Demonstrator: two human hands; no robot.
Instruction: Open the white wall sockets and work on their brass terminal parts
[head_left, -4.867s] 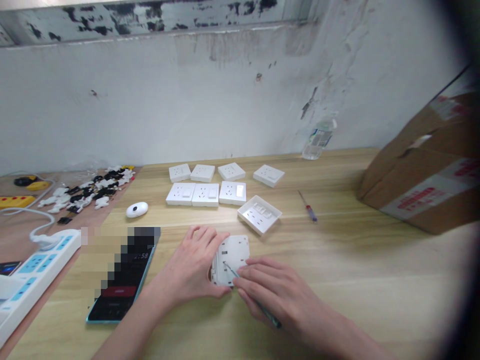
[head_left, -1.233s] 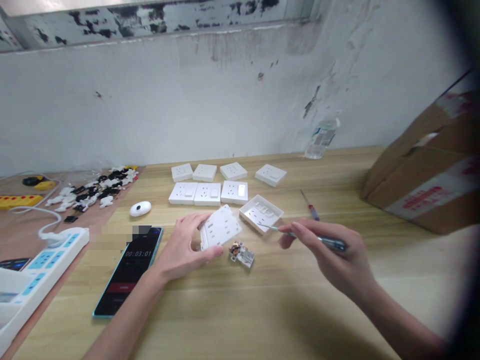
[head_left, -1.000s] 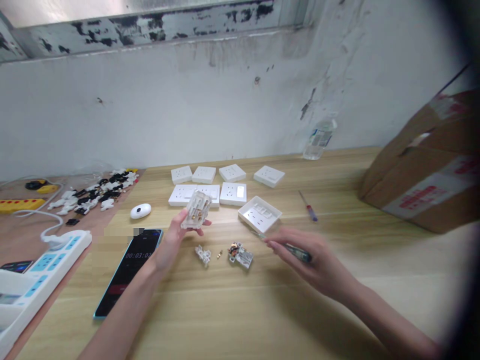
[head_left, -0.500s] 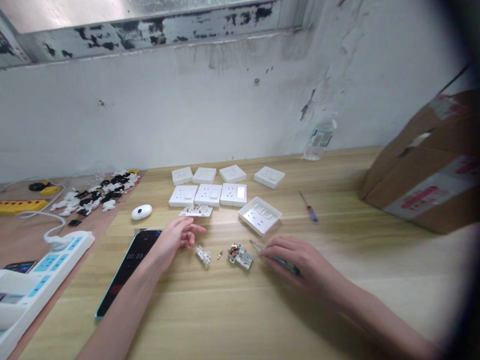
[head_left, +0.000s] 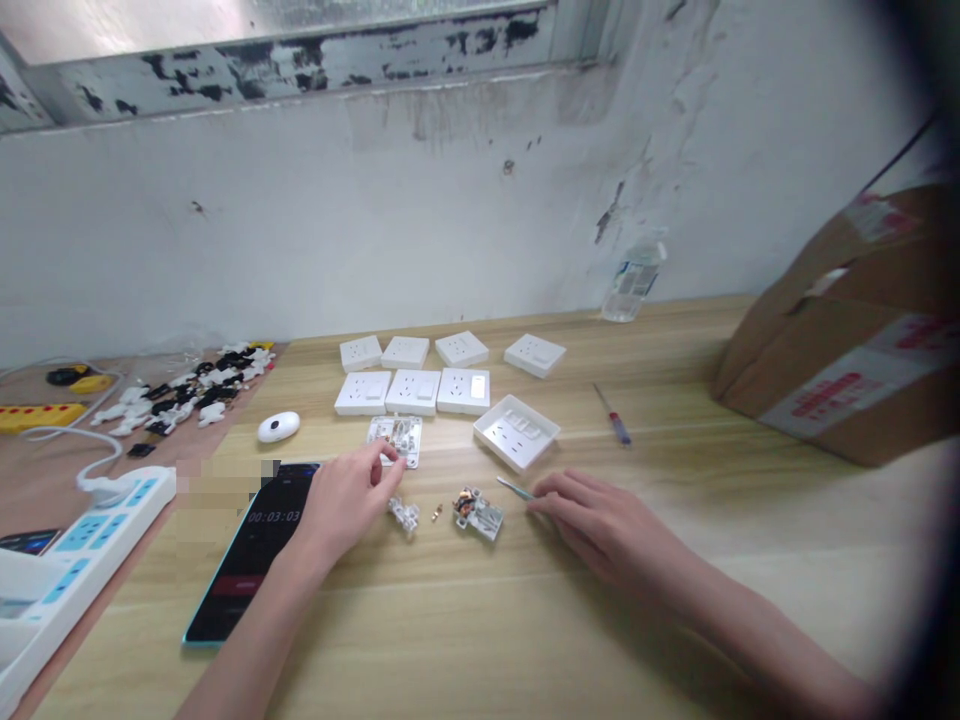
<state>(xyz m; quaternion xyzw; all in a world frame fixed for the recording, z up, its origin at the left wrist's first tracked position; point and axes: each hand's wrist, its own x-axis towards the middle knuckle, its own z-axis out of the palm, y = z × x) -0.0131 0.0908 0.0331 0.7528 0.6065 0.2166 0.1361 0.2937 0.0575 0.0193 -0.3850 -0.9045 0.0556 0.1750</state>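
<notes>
Left hand (head_left: 341, 505), fingers loosely apart, tips touching clear plastic socket insert (head_left: 396, 440), right hand (head_left: 600, 520) fingers closed on slim screwdriver (head_left: 514, 488)

On the table (head_left: 525, 620), sockets (head_left: 411, 392) sit in two rows behind loose parts (head_left: 478, 512) — phone (head_left: 251, 548) to the left, cardboard box (head_left: 840, 340) far right.

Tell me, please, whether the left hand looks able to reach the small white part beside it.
Probably yes: the small white part lies on bare table right of the left hand, nothing between; its fingers merely touch the clear insert. The right hand holds a screwdriver, apart.
</notes>
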